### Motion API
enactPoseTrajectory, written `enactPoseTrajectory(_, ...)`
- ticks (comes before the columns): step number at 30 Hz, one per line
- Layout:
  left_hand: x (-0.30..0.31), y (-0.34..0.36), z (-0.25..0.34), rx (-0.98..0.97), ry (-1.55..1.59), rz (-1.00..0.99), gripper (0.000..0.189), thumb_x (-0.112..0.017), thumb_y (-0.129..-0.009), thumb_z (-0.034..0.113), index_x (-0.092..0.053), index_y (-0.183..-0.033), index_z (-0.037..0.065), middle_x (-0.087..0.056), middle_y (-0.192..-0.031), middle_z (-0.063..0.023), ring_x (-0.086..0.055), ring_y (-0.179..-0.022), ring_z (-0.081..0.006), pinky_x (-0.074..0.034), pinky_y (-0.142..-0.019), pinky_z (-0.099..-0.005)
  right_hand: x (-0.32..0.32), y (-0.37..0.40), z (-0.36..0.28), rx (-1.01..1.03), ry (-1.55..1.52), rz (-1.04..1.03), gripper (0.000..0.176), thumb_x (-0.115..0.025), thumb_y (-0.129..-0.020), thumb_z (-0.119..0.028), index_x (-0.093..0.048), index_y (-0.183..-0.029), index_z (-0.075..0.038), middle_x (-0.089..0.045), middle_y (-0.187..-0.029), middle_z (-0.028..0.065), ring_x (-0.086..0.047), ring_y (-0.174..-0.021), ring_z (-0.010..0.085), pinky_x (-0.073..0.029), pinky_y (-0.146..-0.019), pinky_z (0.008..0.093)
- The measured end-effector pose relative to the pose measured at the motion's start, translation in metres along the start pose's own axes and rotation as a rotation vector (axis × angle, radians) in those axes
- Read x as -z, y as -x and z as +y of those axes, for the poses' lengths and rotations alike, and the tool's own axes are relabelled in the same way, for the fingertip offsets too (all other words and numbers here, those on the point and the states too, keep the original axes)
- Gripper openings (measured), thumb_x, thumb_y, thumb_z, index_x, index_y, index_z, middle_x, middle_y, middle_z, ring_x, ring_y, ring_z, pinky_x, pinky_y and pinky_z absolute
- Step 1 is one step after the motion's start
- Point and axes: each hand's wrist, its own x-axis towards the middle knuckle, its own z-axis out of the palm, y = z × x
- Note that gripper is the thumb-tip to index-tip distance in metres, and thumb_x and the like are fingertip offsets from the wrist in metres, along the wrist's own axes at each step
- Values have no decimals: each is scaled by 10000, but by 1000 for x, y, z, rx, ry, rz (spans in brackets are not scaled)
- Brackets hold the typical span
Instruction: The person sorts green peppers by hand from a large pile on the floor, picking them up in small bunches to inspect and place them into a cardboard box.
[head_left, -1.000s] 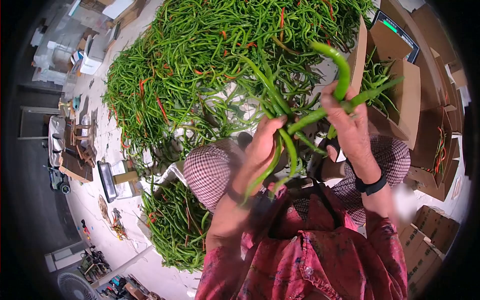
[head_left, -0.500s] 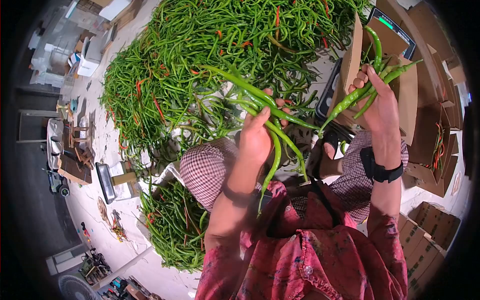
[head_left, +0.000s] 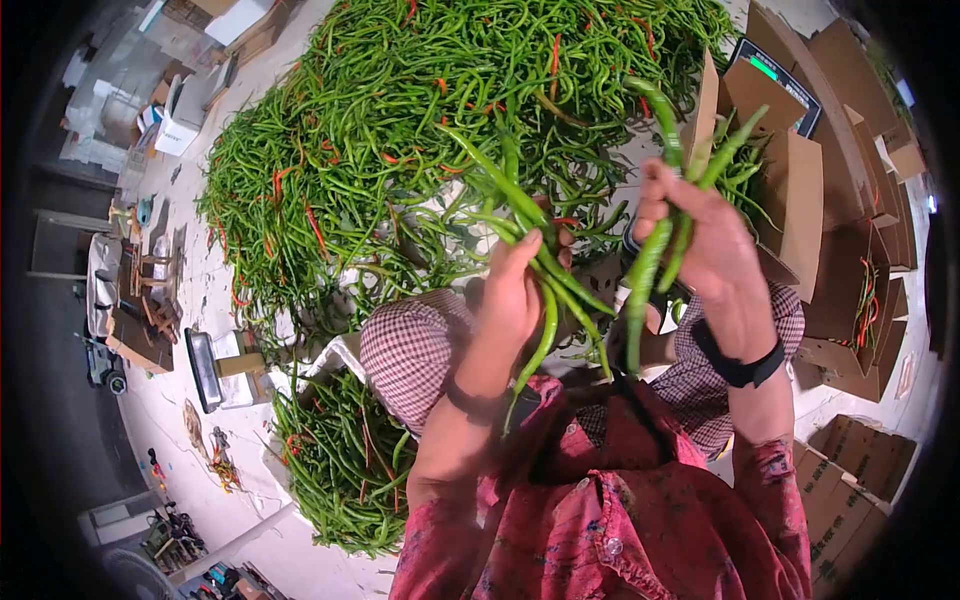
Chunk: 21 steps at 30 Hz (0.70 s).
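Several long green chili peppers [head_left: 518, 200] are gripped by my left hand [head_left: 513, 285], their ends hanging below the thumb. To the right, my right hand [head_left: 710, 235] is closed round a few more green chilies [head_left: 650, 270], slightly blurred. A gap separates the two bunches. Beyond both hands spreads a large heap of green chilies [head_left: 400, 110] with some red ones. Just behind my right hand stands an open cardboard box [head_left: 798, 205] with green chilies inside. Near my left knee, a white container [head_left: 345, 352] holds more green chilies.
A scale with a lit green display [head_left: 763, 66] is behind the box. More cardboard boxes [head_left: 850, 290] line the right side, one with red and green chilies. A black-and-white tray [head_left: 205, 368] lies on the floor at left.
My right hand has moved left, away from the box and nearer my left hand, with its chilies. My left hand has shifted slightly, still gripping its bunch.
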Motion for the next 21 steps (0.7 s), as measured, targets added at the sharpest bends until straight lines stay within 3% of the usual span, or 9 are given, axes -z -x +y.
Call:
enactPoseTrajectory(3, -7, 2, -6, -49, 56, 91, 413, -540, -911, 205, -459, -1288, 56, -594, -979, -125, -579, -838, -203, -490, -781, -329, -75, 8, 49, -129, 372, -118, 245, -551, -926, -181, -550, -1106, -15, -623, -761, 58, -594, -681, 128, -490, -681, 272)
enactPoseTrajectory(5, 2, -1, -13, -41, 60, 49, 381, -539, -914, 166, -471, -1272, 53, -597, -993, -126, -567, -870, -192, -474, -801, -318, -115, 20, 109, -204, 237, -373, 341, -549, -927, -304, -560, -1114, -19, -656, -851, 62, -603, -742, 138, -482, -714, 229)
enactPoseTrajectory(8, 0, 5, -8, -59, 36, 39, 377, -516, -922, 128, -464, -1287, 53, -600, -993, -130, -557, -850, -178, -464, -780, -297, -157, 57, 160, -53, 667, -888, 446, -621, -877, -315, -530, -1157, 20, -638, -956, 140, -619, -905, 223, -494, -799, 325)
enactPoseTrajectory(11, 7, 16, 0, -1, 109, 18, 417, -523, -920, 141, -446, -1321, 56, -598, -1027, -132, -569, -842, -184, -479, -746, -293, -140, 65, 138, 241, 850, -945, 441, -609, -884, -282, -520, -1187, 25, -643, -986, 169, -628, -900, 250, -490, -828, 343)
enactPoseTrajectory(12, 3, 23, 7, -2, 115, 16, 417, -523, -920, 141, -446, -1321, 56, -598, -1027, -132, -569, -842, -184, -479, -746, -293, -130, 56, 107, -49, 782, -1017, 389, -603, -899, -176, -527, -1224, 22, -608, -1089, 122, -588, -980, 171, -457, -846, 283)
enactPoseTrajectory(14, -10, 35, 21, 96, 112, 145, 426, -523, -914, 135, -442, -1319, 32, -597, -1045, -141, -583, -851, -201, -488, -713, -301, -98, 51, 51, 45, 876, -703, 266, -540, -934, -166, -597, -1131, 3, -641, -984, 74, -603, -955, 145, -467, -865, 281)
enactPoseTrajectory(16, 8, 32, 11, 11, 242, -113, 410, -513, -886, 152, -461, -1252, -25, -596, -1074, -167, -609, -856, -261, -513, -721, -337, -61, 46, 27, 61, 793, -262, 257, -553, -936, -180, -598, -1109, 6, -651, -981, 55, -602, -929, 135, -479, -841, 290)
enactPoseTrajectory(18, 1, 32, 14, 73, 178, -154, 408, -520, -874, 161, -466, -1230, -30, -593, -1081, -174, -616, -866, -265, -517, -718, -355, -15, 36, 28, 240, 863, -146, 311, -557, -940, -192, -580, -1181, 3, -623, -1066, 79, -593, -909, 129, -486, -796, 276)
enactPoseTrajectory(21, -10, 34, 11, 129, 80, -169, 401, -523, -874, 143, -466, -1230, -33, -593, -1076, -170, -616, -894, -258, -513, -729, -360, 9, 36, 46, 153, 794, -199, 343, -590, -924, -190, -566, -1200, 11, -612, -1025, 60, -587, -861, 119, -483, -768, 271)
